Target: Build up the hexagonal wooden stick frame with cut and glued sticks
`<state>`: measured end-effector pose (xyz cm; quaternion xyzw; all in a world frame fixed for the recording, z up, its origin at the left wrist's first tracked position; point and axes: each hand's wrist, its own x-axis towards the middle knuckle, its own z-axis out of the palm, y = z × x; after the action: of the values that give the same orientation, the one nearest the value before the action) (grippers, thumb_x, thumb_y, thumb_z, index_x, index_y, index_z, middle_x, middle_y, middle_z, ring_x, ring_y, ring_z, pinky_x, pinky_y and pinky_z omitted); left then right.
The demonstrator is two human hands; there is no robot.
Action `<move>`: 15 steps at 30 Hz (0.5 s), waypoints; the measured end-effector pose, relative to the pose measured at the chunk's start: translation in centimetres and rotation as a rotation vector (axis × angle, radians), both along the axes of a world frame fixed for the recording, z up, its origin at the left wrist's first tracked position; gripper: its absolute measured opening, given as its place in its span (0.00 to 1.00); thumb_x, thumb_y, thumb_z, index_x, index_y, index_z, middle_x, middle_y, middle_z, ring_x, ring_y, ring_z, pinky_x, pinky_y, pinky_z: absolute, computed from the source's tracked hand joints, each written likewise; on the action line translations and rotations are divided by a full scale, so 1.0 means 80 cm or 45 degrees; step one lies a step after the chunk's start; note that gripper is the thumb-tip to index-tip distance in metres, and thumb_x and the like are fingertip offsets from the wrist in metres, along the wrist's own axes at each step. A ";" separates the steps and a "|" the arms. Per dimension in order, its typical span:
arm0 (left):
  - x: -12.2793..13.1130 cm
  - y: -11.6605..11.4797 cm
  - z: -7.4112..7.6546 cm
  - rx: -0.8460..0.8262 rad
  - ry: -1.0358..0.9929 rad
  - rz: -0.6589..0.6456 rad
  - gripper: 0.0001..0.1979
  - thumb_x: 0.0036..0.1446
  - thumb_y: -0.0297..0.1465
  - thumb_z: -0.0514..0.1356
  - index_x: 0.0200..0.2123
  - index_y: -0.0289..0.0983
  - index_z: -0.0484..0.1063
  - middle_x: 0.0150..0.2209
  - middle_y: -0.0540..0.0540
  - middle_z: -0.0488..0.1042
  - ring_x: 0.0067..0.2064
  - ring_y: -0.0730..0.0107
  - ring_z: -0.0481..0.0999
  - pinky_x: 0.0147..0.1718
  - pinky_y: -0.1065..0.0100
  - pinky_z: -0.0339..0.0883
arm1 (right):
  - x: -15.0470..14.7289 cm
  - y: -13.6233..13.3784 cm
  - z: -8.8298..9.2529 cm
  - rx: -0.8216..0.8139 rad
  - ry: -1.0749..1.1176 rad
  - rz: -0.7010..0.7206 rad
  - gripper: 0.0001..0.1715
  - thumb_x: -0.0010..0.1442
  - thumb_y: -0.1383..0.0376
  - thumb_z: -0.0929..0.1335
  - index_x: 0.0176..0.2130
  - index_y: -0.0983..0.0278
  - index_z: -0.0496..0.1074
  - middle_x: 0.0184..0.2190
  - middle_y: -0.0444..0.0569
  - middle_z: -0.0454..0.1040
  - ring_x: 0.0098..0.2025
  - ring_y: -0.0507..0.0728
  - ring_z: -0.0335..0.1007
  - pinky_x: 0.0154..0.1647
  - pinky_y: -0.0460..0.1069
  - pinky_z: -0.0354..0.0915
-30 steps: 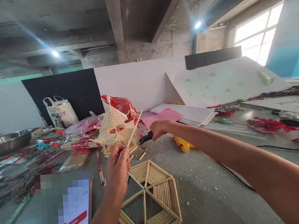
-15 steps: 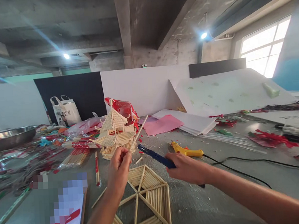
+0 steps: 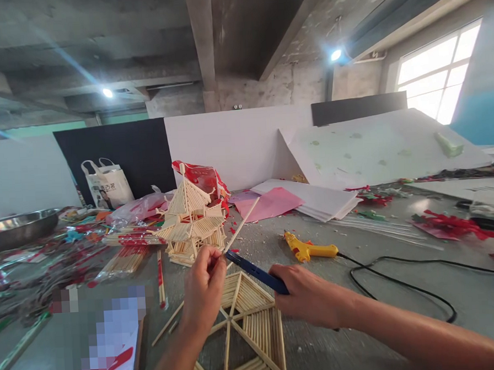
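Observation:
My left hand (image 3: 205,281) pinches a thin wooden stick (image 3: 245,219) that slants up to the right from the fingertips. In my closed right hand (image 3: 304,289) is a long, narrow dark blue tool (image 3: 255,270) that looks like a utility knife. Its tip meets the stick's lower part, right by my left fingertips. Under the hands lies a polygonal stick frame (image 3: 262,358) with spokes; some wedges are filled with rows of sticks and others are open. A small pagoda built of sticks (image 3: 185,205) stands behind my left hand.
A yellow glue gun (image 3: 312,250) lies right of the hands, its black cord trailing right. Bundled sticks (image 3: 124,263) and a phone-like slab (image 3: 123,351), partly pixelated, are at left. Pink paper (image 3: 273,203), white sheets and a metal bowl (image 3: 21,227) sit farther back.
My left hand has moved slightly right with the stick, which now leans more to the right. The blue tool's tip, apart from the stick before, now meets it.

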<state>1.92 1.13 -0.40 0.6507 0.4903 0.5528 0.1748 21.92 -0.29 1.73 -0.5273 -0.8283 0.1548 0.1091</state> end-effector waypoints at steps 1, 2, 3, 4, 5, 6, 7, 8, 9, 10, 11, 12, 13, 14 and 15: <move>0.000 -0.001 0.000 0.003 0.022 0.022 0.05 0.53 0.33 0.52 0.28 0.38 0.62 0.22 0.53 0.64 0.24 0.73 0.64 0.24 0.73 0.55 | 0.000 0.000 0.000 0.000 0.001 0.001 0.08 0.48 0.65 0.60 0.30 0.65 0.65 0.25 0.46 0.68 0.26 0.51 0.61 0.24 0.44 0.50; 0.000 -0.001 0.001 0.007 0.045 0.045 0.05 0.53 0.33 0.52 0.28 0.39 0.62 0.23 0.53 0.65 0.24 0.73 0.64 0.24 0.73 0.55 | 0.000 0.000 0.000 0.003 0.001 0.001 0.08 0.48 0.65 0.60 0.30 0.65 0.65 0.25 0.46 0.68 0.26 0.51 0.61 0.24 0.44 0.50; 0.000 -0.001 0.001 0.014 0.069 0.061 0.04 0.53 0.33 0.52 0.28 0.39 0.62 0.23 0.53 0.66 0.24 0.73 0.65 0.24 0.73 0.55 | 0.001 0.000 0.000 0.004 0.001 0.000 0.08 0.48 0.65 0.60 0.30 0.65 0.65 0.25 0.46 0.68 0.26 0.51 0.61 0.24 0.44 0.50; 0.000 -0.002 0.000 0.023 0.091 0.072 0.04 0.53 0.32 0.52 0.28 0.39 0.62 0.23 0.53 0.66 0.24 0.73 0.66 0.24 0.73 0.56 | 0.001 0.000 -0.001 0.003 0.002 0.000 0.08 0.49 0.65 0.60 0.30 0.65 0.65 0.25 0.46 0.68 0.26 0.51 0.61 0.24 0.44 0.50; 0.000 -0.002 0.000 0.035 0.109 0.077 0.04 0.53 0.32 0.52 0.28 0.39 0.62 0.24 0.53 0.67 0.25 0.72 0.66 0.24 0.73 0.56 | 0.002 0.000 -0.001 -0.003 0.004 -0.001 0.08 0.49 0.64 0.60 0.29 0.65 0.65 0.25 0.46 0.68 0.26 0.51 0.61 0.24 0.44 0.50; 0.000 -0.002 0.000 0.045 0.126 0.078 0.04 0.53 0.32 0.52 0.28 0.39 0.62 0.24 0.52 0.67 0.25 0.72 0.67 0.25 0.73 0.56 | 0.002 -0.001 -0.002 -0.010 0.009 -0.001 0.08 0.49 0.64 0.60 0.30 0.65 0.65 0.25 0.46 0.68 0.26 0.51 0.61 0.24 0.44 0.50; 0.000 -0.003 -0.001 0.056 0.137 0.079 0.04 0.53 0.32 0.52 0.28 0.39 0.62 0.24 0.52 0.68 0.25 0.72 0.67 0.25 0.73 0.57 | 0.003 -0.001 -0.003 -0.017 0.018 -0.004 0.08 0.49 0.63 0.60 0.30 0.64 0.65 0.25 0.46 0.68 0.26 0.51 0.61 0.24 0.44 0.50; 0.000 -0.003 -0.001 0.066 0.148 0.079 0.03 0.53 0.32 0.52 0.28 0.39 0.61 0.25 0.52 0.68 0.25 0.72 0.68 0.26 0.73 0.57 | 0.003 -0.002 -0.004 -0.022 0.025 -0.007 0.09 0.50 0.62 0.61 0.30 0.64 0.65 0.25 0.46 0.68 0.26 0.51 0.61 0.24 0.44 0.50; 0.000 -0.004 -0.002 0.078 0.159 0.082 0.03 0.53 0.31 0.52 0.28 0.40 0.61 0.25 0.52 0.69 0.25 0.72 0.68 0.26 0.73 0.58 | 0.004 -0.002 -0.005 -0.024 0.029 -0.010 0.09 0.50 0.61 0.61 0.29 0.64 0.65 0.25 0.46 0.68 0.26 0.51 0.62 0.24 0.45 0.50; 0.000 -0.004 -0.002 0.090 0.172 0.091 0.03 0.53 0.31 0.52 0.28 0.40 0.61 0.24 0.52 0.69 0.25 0.72 0.68 0.26 0.73 0.58 | 0.004 -0.002 -0.005 -0.020 0.032 -0.012 0.10 0.50 0.61 0.61 0.30 0.65 0.65 0.25 0.46 0.68 0.26 0.51 0.62 0.24 0.45 0.50; 0.001 -0.005 -0.002 0.103 0.188 0.105 0.03 0.53 0.31 0.52 0.27 0.40 0.61 0.24 0.52 0.69 0.25 0.72 0.69 0.26 0.73 0.58 | 0.004 -0.002 -0.006 -0.018 0.032 -0.016 0.10 0.50 0.60 0.61 0.30 0.65 0.65 0.25 0.46 0.68 0.26 0.52 0.62 0.24 0.45 0.51; 0.001 -0.005 -0.002 0.117 0.203 0.117 0.04 0.53 0.31 0.53 0.27 0.40 0.61 0.23 0.52 0.69 0.25 0.72 0.69 0.26 0.73 0.58 | 0.004 -0.002 -0.006 -0.016 0.032 -0.018 0.10 0.51 0.60 0.61 0.30 0.65 0.65 0.25 0.46 0.68 0.26 0.52 0.62 0.24 0.45 0.51; 0.002 -0.006 -0.002 0.130 0.215 0.125 0.04 0.53 0.31 0.53 0.27 0.40 0.61 0.23 0.52 0.69 0.25 0.72 0.69 0.26 0.73 0.58 | 0.004 -0.002 -0.006 -0.016 0.032 -0.020 0.10 0.51 0.60 0.61 0.30 0.65 0.65 0.25 0.46 0.68 0.27 0.52 0.63 0.25 0.45 0.51; 0.002 -0.006 -0.003 0.142 0.224 0.132 0.04 0.53 0.32 0.53 0.27 0.40 0.61 0.23 0.52 0.69 0.25 0.72 0.70 0.27 0.73 0.58 | 0.004 -0.002 -0.006 -0.019 0.033 -0.023 0.11 0.51 0.60 0.61 0.30 0.65 0.66 0.25 0.46 0.68 0.27 0.52 0.63 0.25 0.45 0.51; 0.003 -0.006 -0.003 0.154 0.228 0.141 0.04 0.53 0.32 0.53 0.27 0.40 0.62 0.22 0.52 0.69 0.25 0.71 0.70 0.27 0.73 0.58 | 0.004 -0.002 -0.006 -0.025 0.036 -0.026 0.11 0.51 0.60 0.61 0.30 0.65 0.66 0.26 0.46 0.69 0.27 0.52 0.63 0.25 0.45 0.51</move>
<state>2.16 0.63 -0.68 0.6788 0.5047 0.5300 0.0599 22.24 -0.44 1.22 -0.5346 -0.8196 0.1693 0.1174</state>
